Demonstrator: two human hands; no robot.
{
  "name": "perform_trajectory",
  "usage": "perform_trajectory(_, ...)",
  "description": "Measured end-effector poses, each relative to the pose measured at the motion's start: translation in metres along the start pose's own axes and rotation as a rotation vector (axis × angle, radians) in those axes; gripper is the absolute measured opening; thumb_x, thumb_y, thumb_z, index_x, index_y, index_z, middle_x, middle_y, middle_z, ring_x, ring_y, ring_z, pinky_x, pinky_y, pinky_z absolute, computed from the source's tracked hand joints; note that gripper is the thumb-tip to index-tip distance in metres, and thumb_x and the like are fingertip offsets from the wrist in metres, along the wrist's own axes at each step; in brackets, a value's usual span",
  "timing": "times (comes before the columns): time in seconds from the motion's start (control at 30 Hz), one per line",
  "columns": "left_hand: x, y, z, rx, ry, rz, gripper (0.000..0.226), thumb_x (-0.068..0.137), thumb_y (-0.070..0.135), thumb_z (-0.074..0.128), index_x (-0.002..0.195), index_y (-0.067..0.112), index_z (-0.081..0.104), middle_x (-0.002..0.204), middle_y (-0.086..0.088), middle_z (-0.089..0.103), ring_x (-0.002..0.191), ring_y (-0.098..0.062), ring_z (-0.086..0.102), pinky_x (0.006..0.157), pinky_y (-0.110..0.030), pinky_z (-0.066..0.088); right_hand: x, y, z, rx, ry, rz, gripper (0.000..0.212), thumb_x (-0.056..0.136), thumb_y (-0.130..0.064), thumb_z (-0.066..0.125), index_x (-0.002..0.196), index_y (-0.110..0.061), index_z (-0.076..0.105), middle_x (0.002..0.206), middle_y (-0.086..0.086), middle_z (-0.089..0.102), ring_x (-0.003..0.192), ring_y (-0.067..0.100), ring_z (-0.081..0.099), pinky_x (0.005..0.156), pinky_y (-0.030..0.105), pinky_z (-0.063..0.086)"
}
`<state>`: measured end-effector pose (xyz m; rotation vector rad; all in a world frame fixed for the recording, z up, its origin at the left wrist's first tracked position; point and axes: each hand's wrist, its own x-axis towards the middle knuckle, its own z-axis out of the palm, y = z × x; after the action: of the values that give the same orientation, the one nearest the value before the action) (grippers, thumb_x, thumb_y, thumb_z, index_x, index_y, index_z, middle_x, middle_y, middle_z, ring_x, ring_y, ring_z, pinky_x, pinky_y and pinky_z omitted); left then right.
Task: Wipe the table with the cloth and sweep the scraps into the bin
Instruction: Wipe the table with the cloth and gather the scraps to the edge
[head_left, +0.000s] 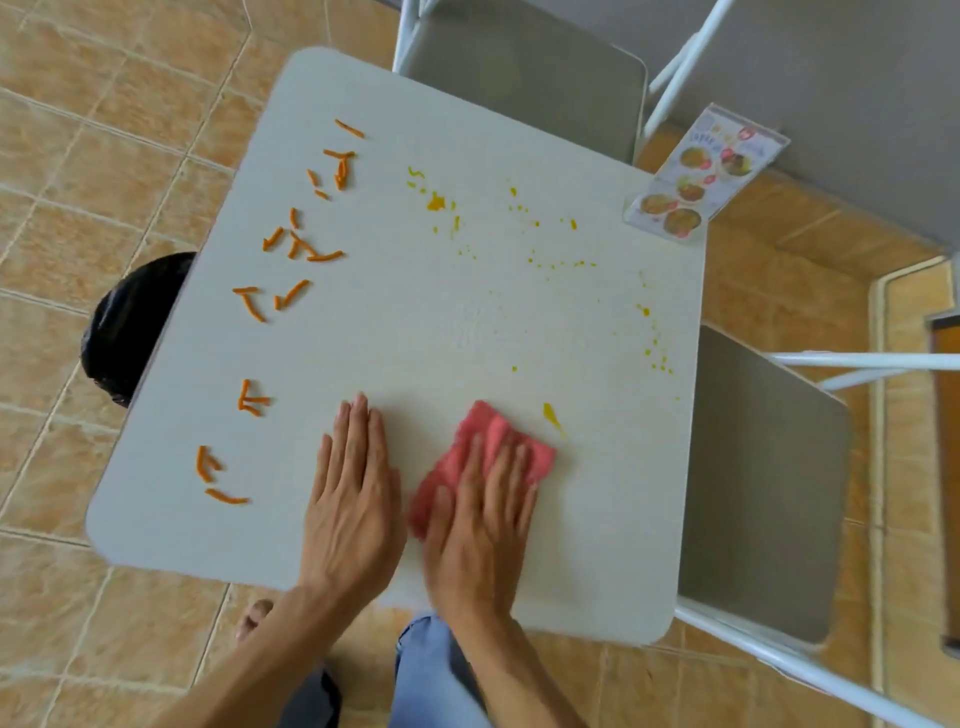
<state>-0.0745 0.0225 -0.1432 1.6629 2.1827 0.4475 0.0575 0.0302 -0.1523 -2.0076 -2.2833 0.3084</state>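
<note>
Head view, right hand (480, 514) flat on cloth (488, 447), table (467, 312)

Left hand (356, 499) flat, fingers together, palm down; right hand (480, 525) flat, fingers spread, pressing down

Bright, even daylight floods the pale grey square counter (467, 322) with only faint soft shadows under the hands, no glare, while motion blur smears the right hand (480, 525) and wide-angle distortion bends the tan tiled floor (104, 130) lines at the edges.
</note>
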Motion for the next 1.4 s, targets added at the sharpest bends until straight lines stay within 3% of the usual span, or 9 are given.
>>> perform_trajectory(0.1, 0.044, 0.027, 0.011, 0.001, 0.040, -0.032, 0.058, 0.101, 0.021, 0.026, 0.152, -0.006, 0.019, 0.163, -0.020, 0.011, 0.153, -0.029, 0.006, 0.124, -0.040, 0.004, 0.016, 0.053, -0.008, -0.053, -0.086, -0.310, 0.059, 0.108, -0.038, 0.029, 0.162, -0.017, 0.021, 0.171, 0.005, 0.015, 0.159, 0.027, 0.009, 0.126, 0.053, 0.017)
perform_trajectory(0.27, 0.087, 0.051, 0.027, 0.021, 0.059, -0.152, 0.062, 0.103, 0.029, 0.025, 0.155, -0.001, 0.009, 0.165, -0.015, 0.003, 0.153, -0.027, -0.003, 0.124, -0.039, -0.002, 0.060, 0.084, -0.018, -0.038, 0.093, 0.337, 0.065, 0.106, -0.037, 0.033, 0.161, -0.005, 0.021, 0.169, 0.019, 0.015, 0.157, 0.038, 0.014, 0.123, 0.060, 0.022)
perform_trajectory(0.43, 0.087, 0.053, 0.038, 0.113, 0.049, -0.197, 0.064, 0.102, 0.034, 0.024, 0.155, 0.001, 0.008, 0.166, -0.013, 0.004, 0.154, -0.024, -0.003, 0.124, -0.042, 0.001, 0.060, 0.142, -0.033, -0.140, -0.097, -0.145, 0.064, 0.108, -0.042, 0.022, 0.163, -0.010, 0.012, 0.171, 0.014, 0.007, 0.159, 0.033, 0.002, 0.127, 0.055, 0.009)
perform_trajectory(0.6, 0.090, 0.054, 0.040, 0.133, 0.053, -0.196, 0.065, 0.100, 0.034, 0.023, 0.155, 0.001, 0.009, 0.166, -0.014, 0.004, 0.154, -0.025, -0.003, 0.124, -0.041, 0.000, 0.120, 0.160, -0.034, -0.076, 0.097, 0.404, 0.067, 0.106, -0.040, 0.028, 0.159, 0.001, 0.023, 0.166, 0.028, 0.017, 0.156, 0.042, 0.015, 0.121, 0.063, 0.022)
perform_trajectory(0.77, 0.089, 0.056, 0.039, 0.151, 0.048, -0.199, 0.066, 0.100, 0.034, 0.023, 0.155, 0.001, 0.010, 0.165, -0.015, 0.005, 0.154, -0.026, -0.001, 0.124, -0.041, 0.000, 0.142, 0.189, -0.042, -0.155, -0.080, -0.280, 0.066, 0.108, -0.044, 0.022, 0.162, -0.008, 0.014, 0.171, 0.017, 0.007, 0.158, 0.037, 0.003, 0.127, 0.057, 0.011)
perform_trajectory(0.93, 0.090, 0.056, 0.040, 0.170, 0.052, -0.208, 0.067, 0.100, 0.036, 0.021, 0.155, 0.001, 0.010, 0.166, -0.014, 0.005, 0.154, -0.024, -0.002, 0.124, -0.040, 0.000, 0.199, 0.177, -0.041, -0.075, 0.097, 0.318, 0.068, 0.106, -0.043, 0.024, 0.160, -0.002, 0.022, 0.167, 0.027, 0.017, 0.156, 0.043, 0.015, 0.123, 0.062, 0.019)
perform_trajectory(1.1, 0.091, 0.057, 0.039, 0.170, 0.047, -0.222, 0.068, 0.099, 0.038, 0.020, 0.155, 0.001, 0.011, 0.166, -0.013, 0.006, 0.154, -0.023, 0.000, 0.125, -0.040, 0.002, 0.234, 0.192, -0.046, -0.123, -0.054, -0.140, 0.068, 0.106, -0.046, 0.015, 0.163, -0.010, 0.012, 0.170, 0.018, 0.006, 0.158, 0.037, 0.003, 0.128, 0.057, 0.007)
perform_trajectory(1.23, 0.091, 0.059, 0.038, 0.179, 0.043, -0.231, 0.067, 0.100, 0.038, 0.020, 0.156, 0.002, 0.009, 0.166, -0.010, 0.004, 0.154, -0.021, -0.002, 0.124, -0.038, 0.001, 0.260, 0.167, -0.044, -0.049, 0.076, 0.333, 0.068, 0.105, -0.043, 0.019, 0.162, -0.007, 0.016, 0.169, 0.021, 0.010, 0.158, 0.038, 0.009, 0.126, 0.059, 0.012)
perform_trajectory(1.4, 0.092, 0.056, 0.038, 0.195, 0.034, -0.234, 0.066, 0.101, 0.037, 0.019, 0.155, 0.001, 0.010, 0.166, -0.010, 0.002, 0.154, -0.022, -0.002, 0.124, -0.037, -0.001, 0.270, 0.176, -0.049, -0.128, -0.125, -0.370, 0.067, 0.105, -0.049, 0.015, 0.164, -0.017, 0.012, 0.172, 0.010, 0.005, 0.159, 0.031, 0.003, 0.128, 0.052, 0.005)
